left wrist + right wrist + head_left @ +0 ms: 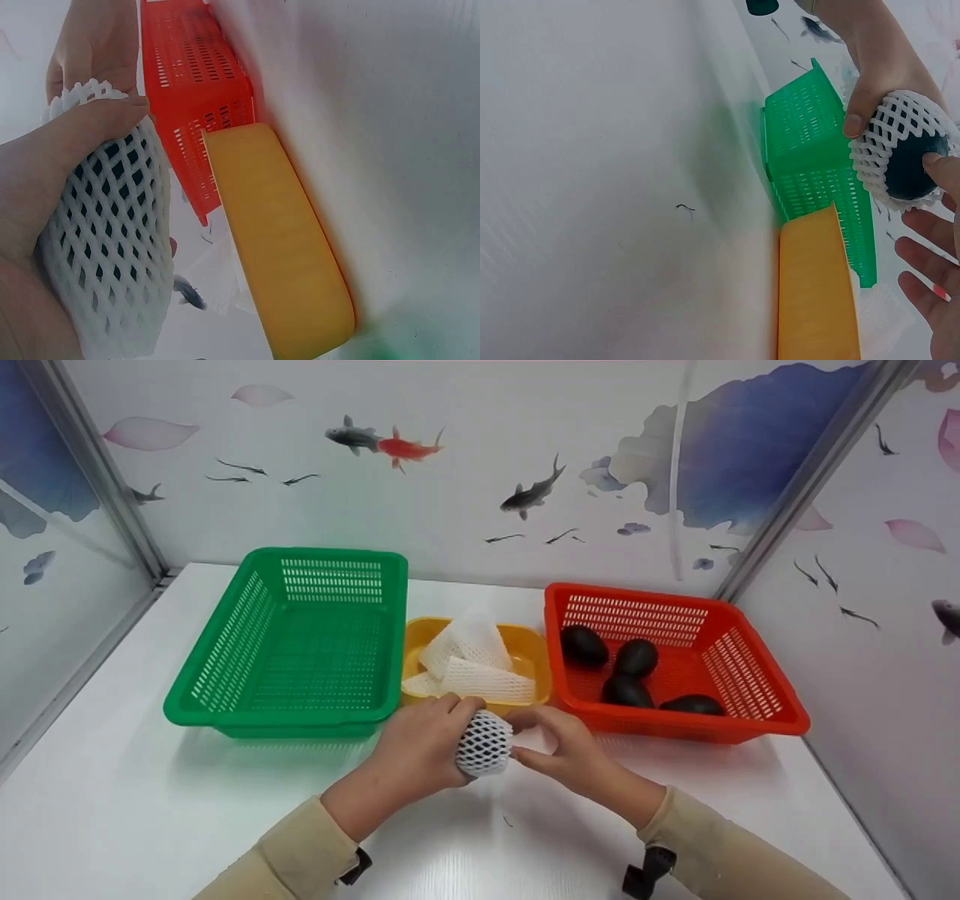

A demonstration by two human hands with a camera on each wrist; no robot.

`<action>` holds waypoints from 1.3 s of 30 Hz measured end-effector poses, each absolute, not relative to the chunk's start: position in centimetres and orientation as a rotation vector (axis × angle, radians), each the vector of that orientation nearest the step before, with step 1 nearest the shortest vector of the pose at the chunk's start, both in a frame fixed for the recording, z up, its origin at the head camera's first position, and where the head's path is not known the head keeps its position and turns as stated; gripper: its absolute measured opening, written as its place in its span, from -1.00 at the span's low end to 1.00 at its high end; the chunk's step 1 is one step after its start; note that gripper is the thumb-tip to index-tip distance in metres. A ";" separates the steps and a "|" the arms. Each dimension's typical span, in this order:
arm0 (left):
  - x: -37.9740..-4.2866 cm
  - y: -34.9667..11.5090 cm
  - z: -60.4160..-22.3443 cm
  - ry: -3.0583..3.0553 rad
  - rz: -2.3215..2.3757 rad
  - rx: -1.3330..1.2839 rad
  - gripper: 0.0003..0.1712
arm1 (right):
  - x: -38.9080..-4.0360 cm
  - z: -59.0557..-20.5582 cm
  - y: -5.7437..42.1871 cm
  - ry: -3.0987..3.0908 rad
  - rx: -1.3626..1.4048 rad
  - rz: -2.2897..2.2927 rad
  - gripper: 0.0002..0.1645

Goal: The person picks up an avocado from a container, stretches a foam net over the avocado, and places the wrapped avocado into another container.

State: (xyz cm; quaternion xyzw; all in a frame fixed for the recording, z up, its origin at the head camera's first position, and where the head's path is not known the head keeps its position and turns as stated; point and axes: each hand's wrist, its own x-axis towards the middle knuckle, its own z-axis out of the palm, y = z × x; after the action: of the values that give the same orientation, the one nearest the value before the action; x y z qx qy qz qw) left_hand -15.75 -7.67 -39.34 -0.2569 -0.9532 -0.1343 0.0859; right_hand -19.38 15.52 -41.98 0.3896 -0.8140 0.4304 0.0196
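In the head view my left hand (pixel 427 742) grips a white foam net sleeve (pixel 484 746) with a dark, egg-shaped avocado inside it. The avocado's bare end (pixel 909 169) shows at the sleeve's opening in the right wrist view. My right hand (pixel 574 750) is at that opening. Its thumb touches the avocado's end, and the other fingers lie spread and slightly bent below, the index fingertip by the sleeve's edge. The left wrist view shows my left thumb (pixel 112 116) lying across the net. Both hands are above the table, in front of the yellow basin (pixel 534 649).
Several white foam nets (pixel 487 679) lie in the yellow basin. At the left stands a green basket (pixel 322 652) with nothing seen in it. A red basket (pixel 750 726) on the right holds several dark avocados (pixel 636 658). Walls enclose the white table (pixel 247 825) behind and at the sides.
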 end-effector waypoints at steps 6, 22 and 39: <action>-15.6 -7.3 -39.2 -2.867 -0.406 -0.749 -0.07 | -18.7 -41.5 15.4 -2.695 1.159 1.387 -0.41; -15.6 -7.1 -39.1 -2.855 -0.433 -0.800 0.02 | -18.5 -41.8 15.1 -2.687 1.157 1.467 -0.25; -16.0 -8.6 -39.6 -2.886 -0.631 -0.673 -0.14 | -18.7 -41.8 15.8 -2.557 1.220 1.530 -0.34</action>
State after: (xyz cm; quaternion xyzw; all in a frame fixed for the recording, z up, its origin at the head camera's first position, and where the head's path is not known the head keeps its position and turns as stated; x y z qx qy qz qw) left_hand -15.97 -8.60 -39.58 -0.2218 -0.9510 -0.2079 0.0559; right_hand -18.67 15.83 -41.85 0.3786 -0.7936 0.4747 -0.0390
